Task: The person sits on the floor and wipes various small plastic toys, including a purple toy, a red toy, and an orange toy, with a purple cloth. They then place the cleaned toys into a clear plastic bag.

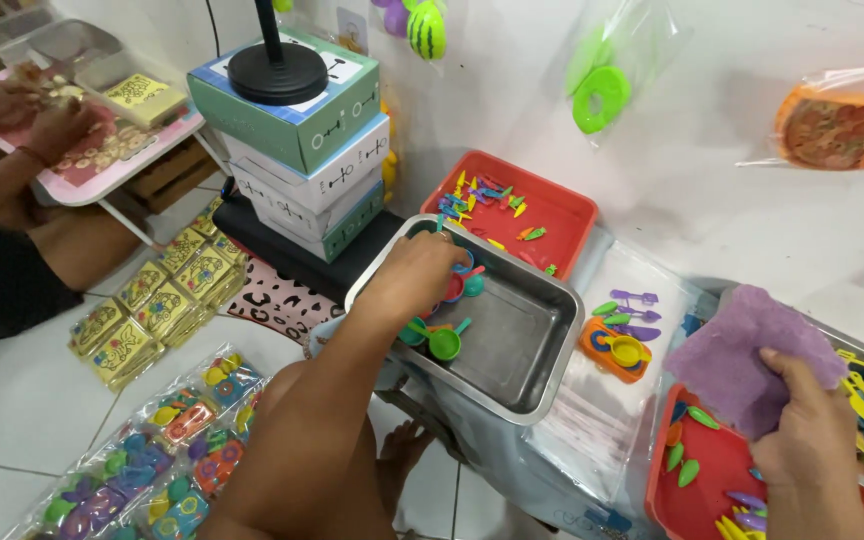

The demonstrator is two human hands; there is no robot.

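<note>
— Head view, nearest first: what have I got in my right hand [814, 440]?

— It is closed on a purple cloth [747, 352], thumb over the near edge, held above the red tray [697, 500] at the near right, where green and purple toy pieces lie.

— And at the near left?

— Bagged toy sets [147, 465] lie on the floor tiles, with yellow packets [157, 300] just beyond them.

— My left hand [422, 270]?

— It reaches into the steel pan [512, 350] in the middle, fingers curled down onto small toy cups at the pan's far-left corner; I cannot tell whether it grips one. A green toy scoop [445, 343] lies just near of it.

— Farther out?

— A second red tray [542, 210] of small coloured pieces stands by the wall, stacked boxes [312, 160] to its left, and another person's hands [37, 110] work at the far left.
</note>
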